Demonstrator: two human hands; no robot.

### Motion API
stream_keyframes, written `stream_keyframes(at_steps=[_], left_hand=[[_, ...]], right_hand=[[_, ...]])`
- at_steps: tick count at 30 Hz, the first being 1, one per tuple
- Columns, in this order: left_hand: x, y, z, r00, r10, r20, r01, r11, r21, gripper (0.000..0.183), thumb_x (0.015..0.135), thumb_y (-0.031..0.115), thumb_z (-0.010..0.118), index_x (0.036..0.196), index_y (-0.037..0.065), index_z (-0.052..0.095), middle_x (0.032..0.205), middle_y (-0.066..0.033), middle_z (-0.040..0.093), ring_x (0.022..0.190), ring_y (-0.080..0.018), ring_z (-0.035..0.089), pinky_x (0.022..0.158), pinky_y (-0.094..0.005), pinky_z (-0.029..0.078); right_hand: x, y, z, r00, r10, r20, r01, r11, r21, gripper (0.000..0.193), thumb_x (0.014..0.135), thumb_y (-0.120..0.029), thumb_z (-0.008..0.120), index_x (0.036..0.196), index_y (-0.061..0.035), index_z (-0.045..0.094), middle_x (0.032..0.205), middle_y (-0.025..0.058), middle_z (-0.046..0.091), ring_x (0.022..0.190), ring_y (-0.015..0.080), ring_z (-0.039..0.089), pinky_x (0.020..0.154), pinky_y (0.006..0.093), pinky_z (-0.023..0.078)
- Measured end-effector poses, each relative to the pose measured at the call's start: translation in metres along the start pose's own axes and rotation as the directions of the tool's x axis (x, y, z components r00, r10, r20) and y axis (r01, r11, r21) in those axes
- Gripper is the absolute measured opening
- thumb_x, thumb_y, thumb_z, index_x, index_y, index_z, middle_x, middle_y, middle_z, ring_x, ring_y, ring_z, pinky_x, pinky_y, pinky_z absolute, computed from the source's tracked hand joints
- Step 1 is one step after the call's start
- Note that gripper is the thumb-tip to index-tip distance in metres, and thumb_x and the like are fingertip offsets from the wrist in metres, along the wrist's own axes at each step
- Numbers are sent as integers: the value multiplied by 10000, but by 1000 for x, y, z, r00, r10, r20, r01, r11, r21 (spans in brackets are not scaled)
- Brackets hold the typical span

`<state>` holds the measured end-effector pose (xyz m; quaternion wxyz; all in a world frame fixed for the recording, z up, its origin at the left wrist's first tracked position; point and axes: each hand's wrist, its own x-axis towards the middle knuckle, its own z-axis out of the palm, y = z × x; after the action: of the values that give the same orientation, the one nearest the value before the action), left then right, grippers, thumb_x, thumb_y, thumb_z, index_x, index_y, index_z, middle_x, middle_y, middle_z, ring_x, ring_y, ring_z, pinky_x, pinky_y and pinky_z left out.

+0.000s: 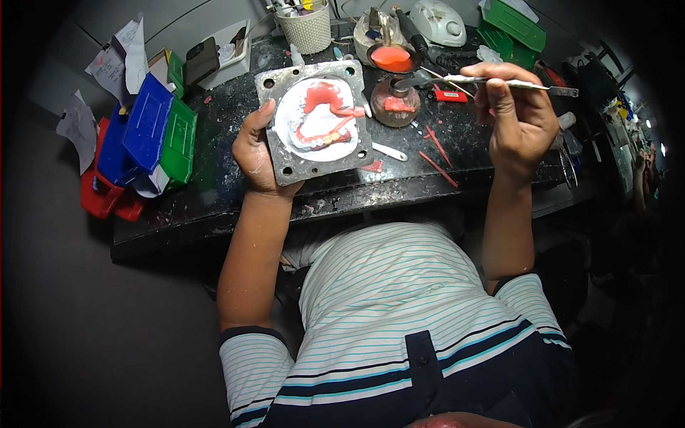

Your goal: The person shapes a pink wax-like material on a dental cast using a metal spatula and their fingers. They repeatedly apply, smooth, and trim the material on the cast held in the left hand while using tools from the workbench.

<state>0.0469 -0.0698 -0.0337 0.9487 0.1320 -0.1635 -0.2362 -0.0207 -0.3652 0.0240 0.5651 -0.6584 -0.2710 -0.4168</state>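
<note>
The left hand [255, 150] holds a grey metal flask [314, 121] by its left edge, fingers underneath and thumb over the rim, so its grip is clamped on the flask. The flask is tipped up toward the face, above the near part of the dark surface [214, 207], probably so the white plaster and the pink wax denture [325, 118] set in it face the eye. Small teeth show along the lower arc of the wax.

The right hand [515, 114] pinches a thin metal spatula [499, 83] like a pen, its grip closed on the handle. The tool lies level, with its left tip reaching toward a small burner [394, 103] and a dish of orange-red wax [392, 58] above it; this looks like a way to warm the tip or pick up wax, though no flame is visible.

Red wax sticks [437, 146] lie on the surface between the hands, near to reach. Stacked blue, green and red bins [146, 135] sit at the left, out of the working space.

The left fingers are hidden behind the flask. The spatula tip blurs against the burner, so contact cannot be told. The right edge is dark and bent by the lens, and things there are hard to make out.
</note>
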Motion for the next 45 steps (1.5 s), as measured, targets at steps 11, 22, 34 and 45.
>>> stream_keyframes(at_steps=[11, 22, 34, 45], left_hand=[[-2, 0, 1, 992, 77, -95, -71, 995, 67, 562, 941, 273, 590, 1376, -82, 562, 1332, -251, 650, 1230, -380, 647, 1107, -526, 485], [-4, -1, 5, 997, 81, 4, -81, 984, 156, 768, 895, 280, 617, 1522, -91, 373, 1459, -285, 530, 1363, -407, 532, 1193, -539, 380], [-6, 0, 1, 994, 105, 10, -106, 983, 148, 793, 884, 279, 641, 1520, -115, 377, 1490, -256, 515, 1392, -377, 495, 1216, -495, 335], [-4, 0, 3, 995, 94, 19, -96, 990, 103, 748, 914, 297, 620, 1506, -106, 405, 1463, -261, 543, 1359, -383, 536, 1189, -517, 376]], right_hand=[[-25, 73, -58, 878, 266, -397, -335, 935, -115, 132, 1013, -109, 708, 1067, 11, 700, 869, 32, 719, 632, 30, 562, 495, 176, 395], [-30, 72, -55, 889, 280, -362, -349, 927, -139, 119, 1017, -84, 698, 1080, 17, 698, 886, 24, 713, 679, 13, 553, 517, 174, 370], [-32, 68, -51, 883, 288, -370, -364, 918, -155, 122, 1031, -104, 681, 1079, 7, 699, 903, 33, 723, 665, 9, 528, 509, 174, 357], [-33, 67, -52, 880, 301, -367, -375, 915, -147, 115, 1024, -97, 690, 1071, 8, 698, 876, 29, 715, 665, 7, 536, 497, 174, 349]])
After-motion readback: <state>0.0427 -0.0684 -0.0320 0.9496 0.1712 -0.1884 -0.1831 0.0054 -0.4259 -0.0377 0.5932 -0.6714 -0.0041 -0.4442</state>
